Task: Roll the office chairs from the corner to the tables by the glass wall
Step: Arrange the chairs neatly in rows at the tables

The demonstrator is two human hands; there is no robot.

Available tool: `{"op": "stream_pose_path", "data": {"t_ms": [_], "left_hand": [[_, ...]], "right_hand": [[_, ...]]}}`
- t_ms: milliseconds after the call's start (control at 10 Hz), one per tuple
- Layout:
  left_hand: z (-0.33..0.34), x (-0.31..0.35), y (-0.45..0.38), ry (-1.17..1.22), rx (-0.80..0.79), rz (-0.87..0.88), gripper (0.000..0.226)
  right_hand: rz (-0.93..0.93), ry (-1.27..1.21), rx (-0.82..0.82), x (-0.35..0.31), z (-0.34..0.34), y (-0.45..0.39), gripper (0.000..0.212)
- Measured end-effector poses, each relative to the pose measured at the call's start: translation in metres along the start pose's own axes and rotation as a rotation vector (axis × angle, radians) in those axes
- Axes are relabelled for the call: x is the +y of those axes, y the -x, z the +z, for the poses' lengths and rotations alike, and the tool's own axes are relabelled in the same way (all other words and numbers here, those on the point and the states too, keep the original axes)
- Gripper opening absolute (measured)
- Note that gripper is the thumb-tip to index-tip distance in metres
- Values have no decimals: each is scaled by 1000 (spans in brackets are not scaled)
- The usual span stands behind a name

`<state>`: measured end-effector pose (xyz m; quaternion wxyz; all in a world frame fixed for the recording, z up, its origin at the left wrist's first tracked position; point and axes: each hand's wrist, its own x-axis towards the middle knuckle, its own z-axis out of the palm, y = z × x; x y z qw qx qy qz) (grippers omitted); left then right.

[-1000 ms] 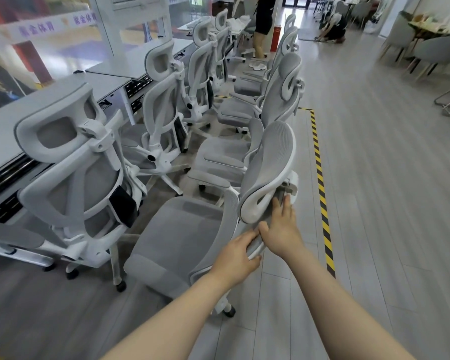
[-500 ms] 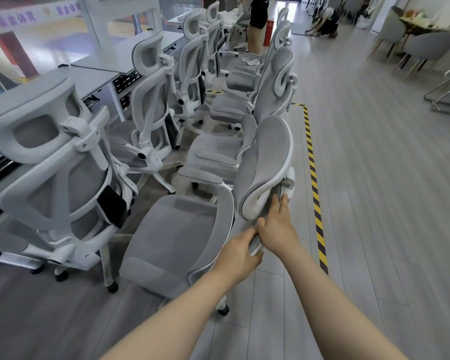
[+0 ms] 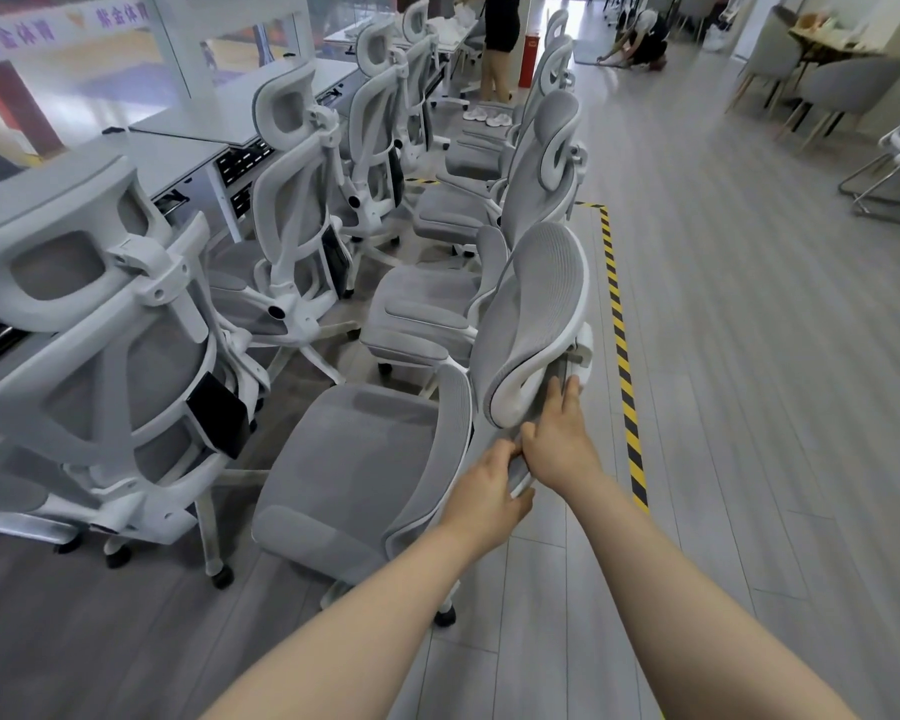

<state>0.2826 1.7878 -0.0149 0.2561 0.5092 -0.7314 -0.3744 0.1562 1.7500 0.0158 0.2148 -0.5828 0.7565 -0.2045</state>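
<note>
Both hands grip the back of the nearest chair [image 3: 365,475]: the left hand [image 3: 481,493] is closed around the frame bar behind the backrest, and the right hand [image 3: 559,446] is wrapped on the same bar just above it, fingers [image 3: 562,394] pointing up toward the headrest [image 3: 539,324]. The two hands touch each other.

The grey plank floor [image 3: 749,356] fills the right side. Tables [image 3: 230,109] run along the glass wall [image 3: 89,59] on the left. One row of chairs [image 3: 292,200] stands with backs to the camera, pushed against the tables; a second row [image 3: 536,179] lines up ahead of the held chair, seats facing the tables. The held chair stands at the near end of this second row, between the nearest table-side chair [image 3: 110,356] and a yellow-black tape line [image 3: 622,350] on the floor.
</note>
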Motion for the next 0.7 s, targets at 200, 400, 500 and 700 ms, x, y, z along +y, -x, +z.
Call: {"op": "stream_pose_path", "data": {"t_ms": [200,400,500,700], "left_hand": [[1,-4,3,32,1,10,42],[-1,-5,5,62,7,-7,48],[-11,-2,9,32,-53,-27,54],[-43,-13,37,-100,-121,-34,58]], "right_hand": [[-5,-12,5,1,4,3,72],[9,-18,107,0,8,11,66],[-26,-59,115,-6,3,22,61],[-90,-415,240,-32,-23,50,50]]}}
